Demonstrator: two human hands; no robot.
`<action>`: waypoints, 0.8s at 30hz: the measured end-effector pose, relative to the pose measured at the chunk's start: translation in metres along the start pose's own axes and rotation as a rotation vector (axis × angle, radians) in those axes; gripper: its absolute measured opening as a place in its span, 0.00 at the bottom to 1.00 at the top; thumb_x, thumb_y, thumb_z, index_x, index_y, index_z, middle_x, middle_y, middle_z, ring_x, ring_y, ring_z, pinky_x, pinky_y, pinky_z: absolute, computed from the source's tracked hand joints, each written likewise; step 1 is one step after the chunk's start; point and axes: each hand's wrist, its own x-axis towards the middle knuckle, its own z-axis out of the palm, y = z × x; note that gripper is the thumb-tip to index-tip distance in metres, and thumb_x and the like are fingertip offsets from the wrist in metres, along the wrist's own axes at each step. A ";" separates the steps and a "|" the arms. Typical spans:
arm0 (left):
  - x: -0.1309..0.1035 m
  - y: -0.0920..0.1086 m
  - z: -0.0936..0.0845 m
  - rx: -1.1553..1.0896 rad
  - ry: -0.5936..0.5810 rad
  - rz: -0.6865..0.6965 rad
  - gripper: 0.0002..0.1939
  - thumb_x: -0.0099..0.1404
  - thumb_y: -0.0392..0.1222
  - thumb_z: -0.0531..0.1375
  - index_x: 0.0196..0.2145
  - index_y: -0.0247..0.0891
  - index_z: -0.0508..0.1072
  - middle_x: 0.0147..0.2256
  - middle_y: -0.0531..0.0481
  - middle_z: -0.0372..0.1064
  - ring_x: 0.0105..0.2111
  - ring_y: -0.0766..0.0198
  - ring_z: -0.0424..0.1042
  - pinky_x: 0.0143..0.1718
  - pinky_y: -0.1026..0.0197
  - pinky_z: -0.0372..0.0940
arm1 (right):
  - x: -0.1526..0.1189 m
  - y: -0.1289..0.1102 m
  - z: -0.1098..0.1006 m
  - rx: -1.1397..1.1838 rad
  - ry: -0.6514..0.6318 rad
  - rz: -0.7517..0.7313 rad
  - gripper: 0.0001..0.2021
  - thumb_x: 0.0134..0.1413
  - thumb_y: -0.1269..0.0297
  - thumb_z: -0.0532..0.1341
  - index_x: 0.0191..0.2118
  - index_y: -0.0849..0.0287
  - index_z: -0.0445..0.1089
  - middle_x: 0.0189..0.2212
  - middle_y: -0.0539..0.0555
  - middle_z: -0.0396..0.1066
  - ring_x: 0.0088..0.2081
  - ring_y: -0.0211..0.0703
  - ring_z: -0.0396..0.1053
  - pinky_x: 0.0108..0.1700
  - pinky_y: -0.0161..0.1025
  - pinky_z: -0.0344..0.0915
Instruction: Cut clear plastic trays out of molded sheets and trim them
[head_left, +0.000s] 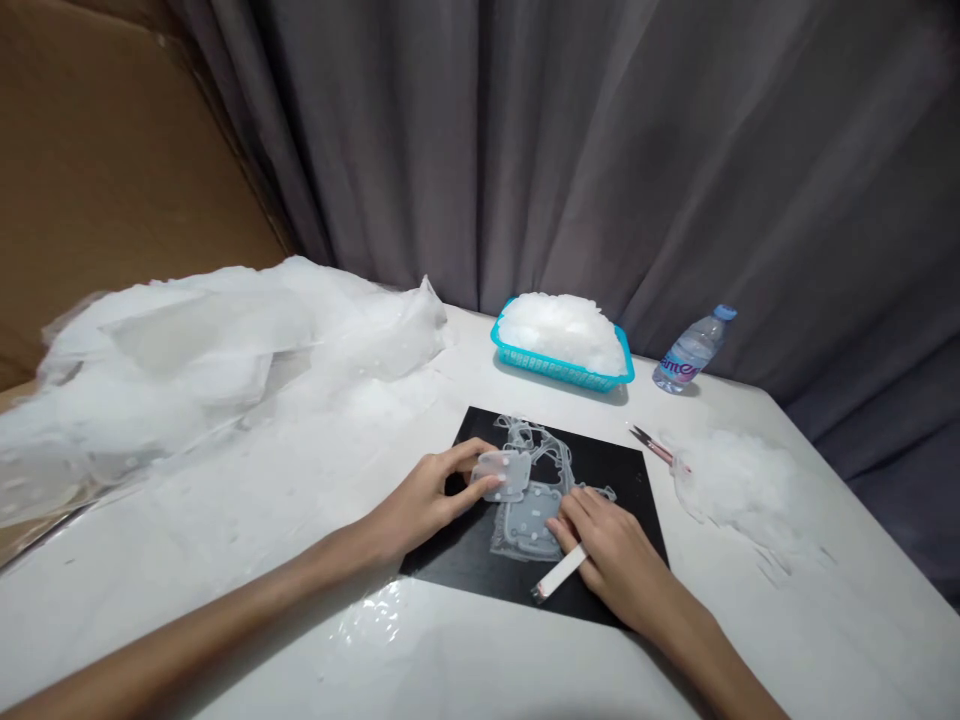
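My left hand (442,495) pinches a small translucent sheet piece (504,475) with white dots and rounded corners, raised a little above the black mat (450,562). Below it a second dotted translucent sheet (531,522) lies on the mat. My right hand (611,550) is closed around a slim white-handled tool (561,573), whose dark end points toward the near edge of the mat; its exact kind is unclear. Fingertips of that hand rest at the right edge of the lower sheet. Thin cut-off strips (559,450) lie tangled behind the sheets.
A turquoise basket (559,370) heaped with white pieces stands at the back, beside a water bottle (694,350). Small scissors (654,445) lie by a pile of translucent scraps (739,485) at right. A large heap of white sheets (225,340) covers the left, before a cardboard box (127,150).
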 end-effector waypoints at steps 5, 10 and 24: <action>0.047 -0.004 -0.025 0.205 0.115 0.127 0.13 0.66 0.51 0.65 0.39 0.38 0.77 0.31 0.51 0.75 0.31 0.60 0.71 0.36 0.60 0.63 | 0.002 -0.003 0.002 -0.034 0.060 -0.018 0.09 0.74 0.64 0.52 0.38 0.54 0.63 0.35 0.55 0.71 0.38 0.51 0.71 0.39 0.46 0.70; 0.132 -0.003 -0.053 0.161 0.249 0.167 0.17 0.60 0.51 0.68 0.40 0.36 0.74 0.33 0.48 0.75 0.31 0.61 0.71 0.36 0.60 0.65 | 0.004 -0.003 0.006 -0.027 0.103 -0.001 0.09 0.73 0.65 0.53 0.36 0.53 0.63 0.34 0.54 0.71 0.37 0.50 0.71 0.41 0.47 0.72; 0.191 0.048 -0.042 0.512 0.447 0.330 0.11 0.71 0.38 0.60 0.50 0.34 0.70 0.53 0.35 0.69 0.59 0.40 0.60 0.64 0.39 0.46 | 0.005 -0.003 0.006 0.014 0.084 0.027 0.10 0.72 0.66 0.55 0.35 0.54 0.63 0.35 0.55 0.71 0.37 0.50 0.69 0.38 0.45 0.69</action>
